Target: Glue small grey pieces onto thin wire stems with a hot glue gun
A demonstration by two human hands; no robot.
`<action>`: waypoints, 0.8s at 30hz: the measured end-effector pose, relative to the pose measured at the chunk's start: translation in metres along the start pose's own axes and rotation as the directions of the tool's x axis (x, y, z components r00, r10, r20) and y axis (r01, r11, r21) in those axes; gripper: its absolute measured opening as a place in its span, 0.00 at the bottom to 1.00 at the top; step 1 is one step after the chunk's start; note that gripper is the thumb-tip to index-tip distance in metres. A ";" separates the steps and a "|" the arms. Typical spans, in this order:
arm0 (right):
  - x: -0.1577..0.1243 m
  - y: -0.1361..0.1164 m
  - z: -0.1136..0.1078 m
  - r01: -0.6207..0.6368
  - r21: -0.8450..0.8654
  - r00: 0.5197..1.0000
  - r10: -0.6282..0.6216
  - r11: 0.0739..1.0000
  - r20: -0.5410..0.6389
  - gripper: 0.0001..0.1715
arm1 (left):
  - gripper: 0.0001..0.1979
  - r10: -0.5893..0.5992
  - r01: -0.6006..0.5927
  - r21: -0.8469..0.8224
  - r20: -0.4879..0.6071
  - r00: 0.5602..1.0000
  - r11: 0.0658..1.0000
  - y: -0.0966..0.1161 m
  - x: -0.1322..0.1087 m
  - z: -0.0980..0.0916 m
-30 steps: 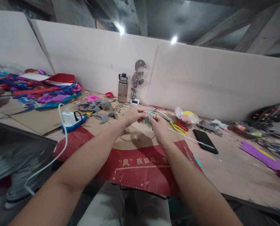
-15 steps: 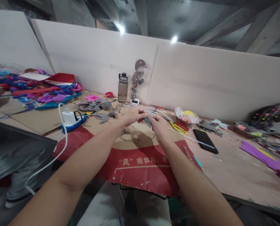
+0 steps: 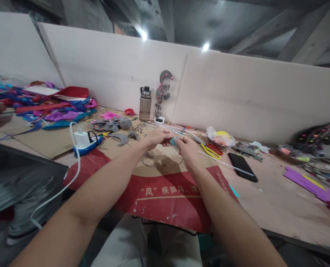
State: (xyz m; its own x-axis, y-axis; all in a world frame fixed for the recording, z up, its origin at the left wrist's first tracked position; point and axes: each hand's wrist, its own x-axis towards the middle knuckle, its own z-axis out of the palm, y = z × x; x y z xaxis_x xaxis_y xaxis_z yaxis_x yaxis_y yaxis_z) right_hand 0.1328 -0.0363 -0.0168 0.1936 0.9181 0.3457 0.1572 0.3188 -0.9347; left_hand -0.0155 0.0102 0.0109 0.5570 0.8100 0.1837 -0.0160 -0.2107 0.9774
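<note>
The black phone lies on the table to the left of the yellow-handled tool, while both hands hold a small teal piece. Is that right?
Not quite: in the head view, the black phone lies on the table to the right of the yellow-handled tool, not the left. The left hand and right hand do hold a small teal piece.
</note>
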 end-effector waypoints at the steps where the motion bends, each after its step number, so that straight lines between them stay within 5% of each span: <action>1: 0.000 0.000 0.000 -0.005 0.018 1.000 0.005 1.000 0.002 0.14 | 0.11 -0.005 0.005 -0.010 0.004 1.000 1.000 0.000 0.000 0.000; 7: 0.001 -0.002 0.001 -0.050 0.116 0.999 0.048 0.992 0.021 0.16 | 0.14 -0.002 0.002 0.005 0.000 1.000 1.000 -0.004 0.001 0.004; 13: 0.000 -0.005 0.001 -0.114 0.157 0.993 0.116 0.981 -0.005 0.17 | 0.21 -0.031 0.022 -0.071 -0.128 0.991 0.997 -0.006 0.005 0.008; 18: -0.001 -0.007 -0.001 -0.105 0.195 0.992 0.117 0.975 -0.047 0.17 | 0.11 0.045 -0.049 -0.063 -0.054 0.997 0.997 0.002 -0.001 0.012; 24: -0.001 -0.005 0.000 -0.076 0.187 0.995 0.087 0.979 -0.048 0.17 | 0.05 0.062 -0.055 0.062 -0.108 0.992 0.997 0.008 -0.005 0.012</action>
State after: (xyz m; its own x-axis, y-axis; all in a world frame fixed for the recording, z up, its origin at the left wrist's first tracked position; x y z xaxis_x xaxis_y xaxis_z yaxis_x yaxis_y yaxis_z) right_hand 0.1322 -0.0390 -0.0125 0.2526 0.9300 0.2671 -0.0416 0.2862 -0.9573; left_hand -0.0085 -0.0027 0.0167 0.4618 0.8499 0.2538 0.0047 -0.2885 0.9575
